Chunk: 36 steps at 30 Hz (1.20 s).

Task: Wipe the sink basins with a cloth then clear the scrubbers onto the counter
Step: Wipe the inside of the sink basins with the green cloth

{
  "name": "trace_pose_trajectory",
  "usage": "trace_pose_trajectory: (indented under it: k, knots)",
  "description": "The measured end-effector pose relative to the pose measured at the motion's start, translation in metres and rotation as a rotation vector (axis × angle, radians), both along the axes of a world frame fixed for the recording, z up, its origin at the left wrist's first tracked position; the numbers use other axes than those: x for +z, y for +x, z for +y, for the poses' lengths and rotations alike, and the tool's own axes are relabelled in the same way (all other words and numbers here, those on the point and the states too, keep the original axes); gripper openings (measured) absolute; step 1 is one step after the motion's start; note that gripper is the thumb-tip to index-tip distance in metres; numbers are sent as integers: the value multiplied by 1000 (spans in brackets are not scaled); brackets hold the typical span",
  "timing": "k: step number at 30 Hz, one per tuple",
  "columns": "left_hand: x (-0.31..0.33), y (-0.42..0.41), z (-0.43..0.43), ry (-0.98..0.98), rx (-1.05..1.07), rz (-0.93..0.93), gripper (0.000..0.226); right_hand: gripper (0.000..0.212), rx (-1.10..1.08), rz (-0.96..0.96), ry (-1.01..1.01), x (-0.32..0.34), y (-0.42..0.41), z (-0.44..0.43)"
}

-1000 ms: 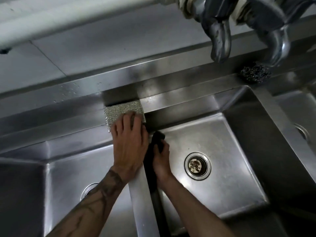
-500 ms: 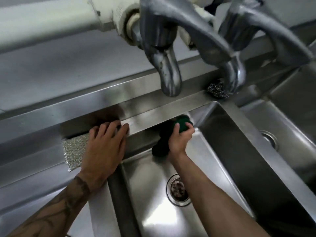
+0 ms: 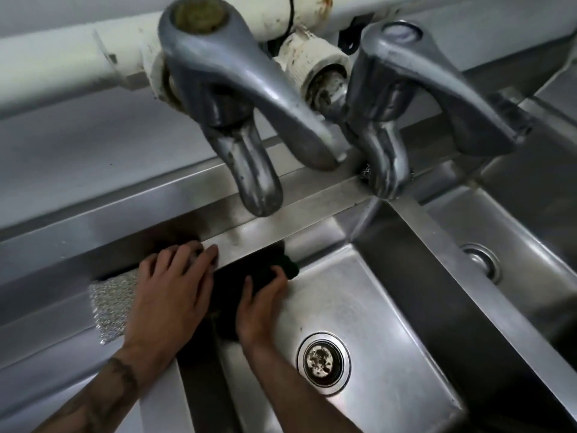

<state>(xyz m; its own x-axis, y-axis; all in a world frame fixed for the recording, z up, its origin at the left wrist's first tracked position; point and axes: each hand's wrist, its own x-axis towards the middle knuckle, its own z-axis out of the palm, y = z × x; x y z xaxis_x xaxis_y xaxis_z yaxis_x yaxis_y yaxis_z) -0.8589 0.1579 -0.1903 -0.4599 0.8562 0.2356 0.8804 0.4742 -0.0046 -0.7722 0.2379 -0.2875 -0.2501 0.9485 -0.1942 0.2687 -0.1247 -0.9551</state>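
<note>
At back wall of steel sink basin (image 3: 368,307), our right hand (image 3: 259,307) grips dark green cloth (image 3: 246,273); left hand (image 3: 168,292) flat on silver mesh scrubber (image 3: 109,307).

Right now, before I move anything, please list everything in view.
pipe: one, white, along the wall
taps: two, grey, on the pipe
basins: two plainly seen, steel, middle and right
drains: two, silver, one per basin
mesh scrubber: one, silver, back ledge, under left grip
steel wool: one, dark grey, back ledge, mostly behind right tap
cloth: one, dark, middle basin's back wall
left grip: one, bare, flat on mesh scrubber
right grip: one, bare, curled on cloth
</note>
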Motion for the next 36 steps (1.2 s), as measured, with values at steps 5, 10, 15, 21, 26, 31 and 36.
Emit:
trace_pose_trajectory:
  k: [5,10,15,21,26,31,36]
  knots:
    - [1,1,2,12,-2,-10,47,43,-108,-17,67,0,24,74]
    - [-1,1,3,37,-2,-15,47,42,-230,-40,142,4,63,173]
    - [0,1,3,44,6,3,47,49,-306,-30,129,0,46,163]
    - [2,1,1,41,-15,1,45,59,-167,12,31,-10,16,67]
    - [2,0,0,-4,8,-20,47,55,128,64,-49,-7,-4,-44]
    - [4,2,0,-12,-5,-18,47,48,163,72,3,2,-5,-61]
    - [7,2,1,-48,-24,-23,50,49,-57,87,-42,14,15,13]
